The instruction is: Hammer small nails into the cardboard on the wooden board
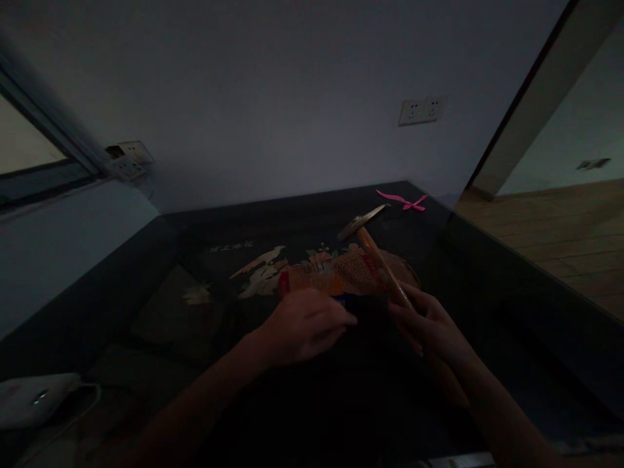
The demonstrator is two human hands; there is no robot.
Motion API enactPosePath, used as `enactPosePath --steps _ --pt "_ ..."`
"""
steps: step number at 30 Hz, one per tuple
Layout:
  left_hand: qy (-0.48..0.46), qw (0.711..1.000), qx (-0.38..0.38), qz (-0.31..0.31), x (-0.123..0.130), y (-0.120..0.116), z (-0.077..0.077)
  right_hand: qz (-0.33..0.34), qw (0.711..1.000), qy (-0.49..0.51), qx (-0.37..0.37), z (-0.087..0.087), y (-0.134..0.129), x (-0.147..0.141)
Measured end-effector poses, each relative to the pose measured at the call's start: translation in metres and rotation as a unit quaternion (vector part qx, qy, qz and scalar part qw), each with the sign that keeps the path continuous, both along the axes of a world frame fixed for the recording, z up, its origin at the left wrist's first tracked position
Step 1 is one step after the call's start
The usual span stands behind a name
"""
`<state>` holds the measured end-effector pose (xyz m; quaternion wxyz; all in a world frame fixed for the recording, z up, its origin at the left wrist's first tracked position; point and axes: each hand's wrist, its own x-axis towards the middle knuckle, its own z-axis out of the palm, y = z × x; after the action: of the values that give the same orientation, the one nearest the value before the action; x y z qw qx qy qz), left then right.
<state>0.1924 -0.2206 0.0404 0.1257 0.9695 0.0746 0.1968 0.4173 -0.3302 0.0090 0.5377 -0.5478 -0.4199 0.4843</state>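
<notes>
My right hand (424, 322) grips the wooden handle of a hammer (383, 263), whose metal head points up and away above the dark table. My left hand (309, 323) is closed, with its fingers bent together just in front of a patterned packet; the room is dim and I cannot make out what is in the fingers. Tan with red ends, the packet (316, 278) lies on the table, partly hidden by my left hand. A small orange and blue patch shows at its near edge.
The dark table (214, 224) has a bird and flower picture on its top. A pink ribbon (412, 205) lies at the far right corner. At the lower left is a white device (36, 400) with a cable. Wall sockets (422, 110) are above the table.
</notes>
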Motion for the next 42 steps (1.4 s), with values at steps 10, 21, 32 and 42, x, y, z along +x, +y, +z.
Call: enactPosePath --steps 10,21,32,42 --pt "0.225 0.973 0.051 0.003 -0.024 -0.012 -0.069 0.012 1.0 -0.021 -0.015 -0.003 0.0 -0.003" --pt "0.214 0.976 0.043 0.024 -0.022 -0.009 -0.076 -0.009 0.999 -0.029 -0.01 0.0 -0.003 -0.007" --pt "0.152 0.987 0.042 0.028 -0.019 -0.015 -0.072 0.017 0.999 -0.029 -0.019 0.001 -0.002 -0.006" --pt "-0.11 0.981 -0.117 0.107 -0.015 0.01 0.003 -0.003 0.999 -0.014 -0.038 -0.005 0.0 -0.007"
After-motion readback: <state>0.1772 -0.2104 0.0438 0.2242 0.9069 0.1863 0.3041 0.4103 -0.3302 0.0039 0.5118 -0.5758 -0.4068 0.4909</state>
